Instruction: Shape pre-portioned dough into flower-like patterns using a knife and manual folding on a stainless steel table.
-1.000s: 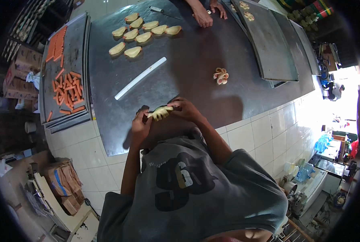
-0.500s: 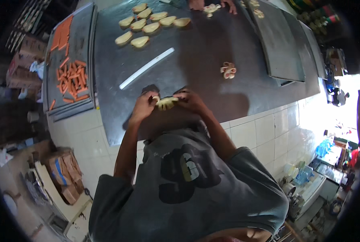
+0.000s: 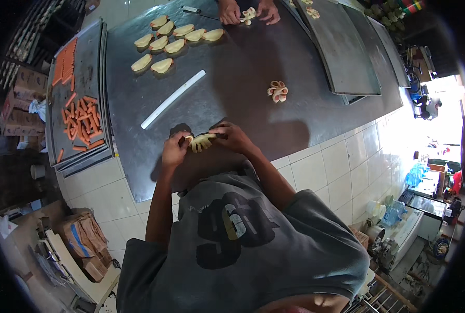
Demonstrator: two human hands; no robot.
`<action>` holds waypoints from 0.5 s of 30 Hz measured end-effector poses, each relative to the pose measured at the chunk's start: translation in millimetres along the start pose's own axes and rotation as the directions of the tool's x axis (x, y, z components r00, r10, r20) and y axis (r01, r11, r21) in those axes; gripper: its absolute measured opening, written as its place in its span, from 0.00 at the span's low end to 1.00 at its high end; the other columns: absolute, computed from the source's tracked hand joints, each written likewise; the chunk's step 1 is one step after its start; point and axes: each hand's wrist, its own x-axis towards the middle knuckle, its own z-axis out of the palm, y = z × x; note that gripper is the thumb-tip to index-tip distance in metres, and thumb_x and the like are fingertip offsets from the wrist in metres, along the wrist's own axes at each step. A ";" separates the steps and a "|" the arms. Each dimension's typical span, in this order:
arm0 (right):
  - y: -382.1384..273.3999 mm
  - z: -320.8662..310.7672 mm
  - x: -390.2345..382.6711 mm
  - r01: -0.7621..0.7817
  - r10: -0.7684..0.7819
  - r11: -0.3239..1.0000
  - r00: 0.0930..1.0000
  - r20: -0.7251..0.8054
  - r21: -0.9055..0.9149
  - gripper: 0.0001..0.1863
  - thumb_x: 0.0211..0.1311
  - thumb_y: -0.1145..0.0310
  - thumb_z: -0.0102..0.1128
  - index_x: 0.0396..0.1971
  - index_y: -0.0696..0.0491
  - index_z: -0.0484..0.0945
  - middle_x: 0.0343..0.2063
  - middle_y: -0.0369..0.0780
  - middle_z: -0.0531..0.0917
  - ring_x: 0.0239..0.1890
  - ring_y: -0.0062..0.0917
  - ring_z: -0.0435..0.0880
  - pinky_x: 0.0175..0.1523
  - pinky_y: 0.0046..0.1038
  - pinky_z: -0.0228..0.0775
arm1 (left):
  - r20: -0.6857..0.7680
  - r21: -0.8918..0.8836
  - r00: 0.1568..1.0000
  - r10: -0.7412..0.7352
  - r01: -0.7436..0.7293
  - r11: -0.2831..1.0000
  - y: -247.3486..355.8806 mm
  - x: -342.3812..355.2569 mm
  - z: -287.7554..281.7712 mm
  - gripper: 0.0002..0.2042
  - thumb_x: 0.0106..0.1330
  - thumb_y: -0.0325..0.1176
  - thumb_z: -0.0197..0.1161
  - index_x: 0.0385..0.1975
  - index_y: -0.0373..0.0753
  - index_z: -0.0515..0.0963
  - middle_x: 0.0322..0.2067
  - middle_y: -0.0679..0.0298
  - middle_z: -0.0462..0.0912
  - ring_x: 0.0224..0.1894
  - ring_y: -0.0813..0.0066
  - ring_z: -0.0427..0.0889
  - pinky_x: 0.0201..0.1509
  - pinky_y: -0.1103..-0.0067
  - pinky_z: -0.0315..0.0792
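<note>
Steel worktable point(image 3: 232, 78), dark and matte, fills the upper frame, its near edge meeting white tiled floor. A shallow tray point(image 3: 86, 78) at its left end holds orange sausages point(image 3: 78, 117), some in a neat row, some loose. Two bare baking sheets point(image 3: 347, 57) sit along the right side. A white strip point(image 3: 172, 99), apparently a scraper or stick, lies diagonally mid-table. Folded dough pieces point(image 3: 172, 36) are grouped at the far left; one finished flower-shaped piece point(image 3: 278, 91) rests alone to the right.

At the near edge, the left hand point(image 3: 174, 151) and right hand point(image 3: 233, 138) are both closed on a pale dough piece point(image 3: 202, 142), gripping it by its ends. Its long axis runs left to right between them, so each hand is equally near, and it is held just over or on the table surface; contact cannot be confirmed.

At the far edge, another person's hands point(image 3: 230, 10) work a similar piece point(image 3: 249, 14); that person is cut off by the frame.

Fingertips on the dough are too small to resolve, and whether a sausage lies inside it cannot be told
</note>
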 end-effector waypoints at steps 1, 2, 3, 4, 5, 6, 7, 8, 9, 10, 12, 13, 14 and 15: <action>4.3 1.3 0.9 0.003 -0.003 1.000 1.000 0.005 0.001 0.17 0.56 0.71 0.67 0.48 0.50 0.85 0.47 0.42 0.84 0.52 0.36 0.80 0.57 0.34 0.73 | -0.017 -0.057 1.000 0.002 -0.003 0.998 -2.6 -0.2 2.5 0.11 0.65 0.31 0.66 0.46 0.38 0.81 0.39 0.55 0.87 0.41 0.59 0.87 0.47 0.70 0.79; 10.3 3.8 2.2 0.024 -0.024 1.000 1.000 -0.007 0.000 0.17 0.55 0.71 0.67 0.48 0.51 0.85 0.47 0.42 0.84 0.51 0.37 0.80 0.57 0.34 0.74 | -0.023 -0.057 1.000 -0.002 0.001 0.998 -5.4 -0.1 4.6 0.11 0.65 0.31 0.66 0.46 0.38 0.81 0.39 0.55 0.87 0.41 0.59 0.87 0.47 0.70 0.79; 8.1 4.5 3.3 0.043 -0.043 0.999 0.999 -0.018 0.001 0.17 0.55 0.71 0.67 0.47 0.51 0.85 0.47 0.42 0.84 0.51 0.37 0.80 0.56 0.34 0.74 | -0.052 -0.092 0.999 -0.016 0.011 0.996 -5.2 -1.0 6.0 0.11 0.65 0.32 0.67 0.45 0.37 0.81 0.39 0.55 0.87 0.41 0.60 0.88 0.47 0.71 0.79; 6.1 3.7 3.2 0.045 -0.045 0.999 0.999 -0.009 0.003 0.17 0.55 0.71 0.67 0.47 0.51 0.85 0.47 0.42 0.84 0.51 0.37 0.80 0.56 0.34 0.74 | -0.080 -0.128 0.996 -0.030 0.020 0.992 -5.2 -2.0 7.1 0.11 0.65 0.32 0.67 0.45 0.37 0.81 0.39 0.55 0.87 0.41 0.60 0.88 0.47 0.71 0.79; 4.2 1.9 2.7 0.024 -0.024 1.000 1.000 -0.011 0.000 0.18 0.56 0.71 0.69 0.48 0.51 0.85 0.44 0.41 0.84 0.48 0.33 0.81 0.53 0.31 0.74 | -0.086 -0.128 0.996 -0.038 0.027 0.991 -5.3 -3.1 7.7 0.11 0.65 0.32 0.67 0.45 0.37 0.81 0.39 0.55 0.87 0.41 0.60 0.88 0.47 0.71 0.79; 0.5 0.5 1.8 0.002 -0.002 1.000 1.000 -0.014 -0.002 0.18 0.56 0.71 0.70 0.49 0.52 0.84 0.42 0.40 0.83 0.45 0.29 0.82 0.50 0.28 0.75 | -0.079 -0.118 0.994 -0.075 0.065 0.991 -0.6 -4.4 6.4 0.11 0.65 0.33 0.67 0.44 0.36 0.81 0.40 0.55 0.87 0.41 0.60 0.88 0.48 0.72 0.79; 4.9 2.0 1.2 0.002 -0.002 1.000 1.000 -0.007 0.001 0.18 0.56 0.71 0.70 0.49 0.52 0.84 0.42 0.40 0.83 0.45 0.29 0.82 0.50 0.28 0.75 | -0.072 -0.108 0.991 -0.112 0.104 0.989 2.7 -5.2 5.9 0.11 0.65 0.33 0.67 0.43 0.36 0.82 0.40 0.55 0.87 0.42 0.60 0.88 0.48 0.72 0.79; 11.1 4.1 1.2 0.009 -0.008 1.000 1.000 -0.025 0.026 0.18 0.57 0.71 0.70 0.49 0.52 0.84 0.42 0.40 0.83 0.43 0.26 0.82 0.48 0.27 0.75 | -0.074 -0.108 0.990 -0.119 0.111 0.988 2.8 -5.6 6.9 0.11 0.65 0.33 0.67 0.43 0.36 0.82 0.40 0.55 0.87 0.42 0.60 0.88 0.48 0.72 0.79; 6.4 4.7 3.2 0.020 -0.018 0.998 0.999 -0.038 0.052 0.18 0.57 0.71 0.70 0.49 0.52 0.84 0.42 0.40 0.83 0.42 0.24 0.82 0.46 0.25 0.75 | -0.079 -0.115 0.993 -0.090 0.081 0.990 0.2 -6.6 7.4 0.10 0.65 0.33 0.67 0.43 0.36 0.82 0.40 0.55 0.87 0.42 0.61 0.88 0.48 0.72 0.79; 1.5 4.6 2.4 0.023 -0.022 0.998 0.999 -0.026 0.056 0.18 0.57 0.71 0.70 0.49 0.52 0.84 0.42 0.40 0.83 0.42 0.24 0.82 0.46 0.25 0.75 | -0.084 -0.121 0.995 -0.061 0.050 0.991 -2.4 -7.7 7.8 0.10 0.65 0.32 0.67 0.42 0.36 0.82 0.40 0.55 0.87 0.42 0.61 0.88 0.48 0.72 0.79; -9.0 1.8 -0.4 -0.143 0.143 0.988 0.990 0.004 0.062 0.16 0.56 0.72 0.67 0.47 0.54 0.84 0.43 0.43 0.85 0.43 0.33 0.84 0.50 0.31 0.76 | -0.100 -0.141 0.994 -0.048 0.033 0.989 -5.4 -8.2 9.5 0.09 0.65 0.32 0.67 0.41 0.36 0.83 0.39 0.55 0.87 0.42 0.60 0.88 0.48 0.72 0.79; -8.0 2.7 -0.4 -0.143 0.142 0.988 0.990 0.013 0.064 0.16 0.56 0.72 0.67 0.47 0.54 0.84 0.43 0.43 0.85 0.43 0.33 0.84 0.50 0.31 0.76 | -0.109 -0.160 0.994 -0.025 0.007 0.987 -6.0 -7.6 10.1 0.08 0.65 0.31 0.67 0.41 0.36 0.83 0.39 0.54 0.87 0.43 0.59 0.87 0.47 0.71 0.79; -6.8 3.6 0.7 -0.136 0.135 0.988 0.991 0.017 0.068 0.16 0.57 0.71 0.67 0.47 0.54 0.84 0.43 0.42 0.85 0.43 0.32 0.84 0.49 0.30 0.77 | -0.112 -0.160 0.993 -0.033 0.015 0.987 -7.2 -7.8 9.6 0.08 0.65 0.31 0.67 0.41 0.36 0.83 0.39 0.54 0.87 0.43 0.59 0.87 0.47 0.71 0.79; -6.2 4.0 0.2 -0.132 0.130 0.989 0.991 0.023 0.073 0.17 0.58 0.70 0.68 0.48 0.53 0.84 0.43 0.42 0.84 0.43 0.30 0.85 0.48 0.29 0.77 | -0.141 -0.088 0.990 0.024 -0.037 0.995 -4.8 -10.1 8.0 0.08 0.65 0.31 0.66 0.41 0.37 0.84 0.39 0.54 0.87 0.43 0.58 0.87 0.47 0.70 0.78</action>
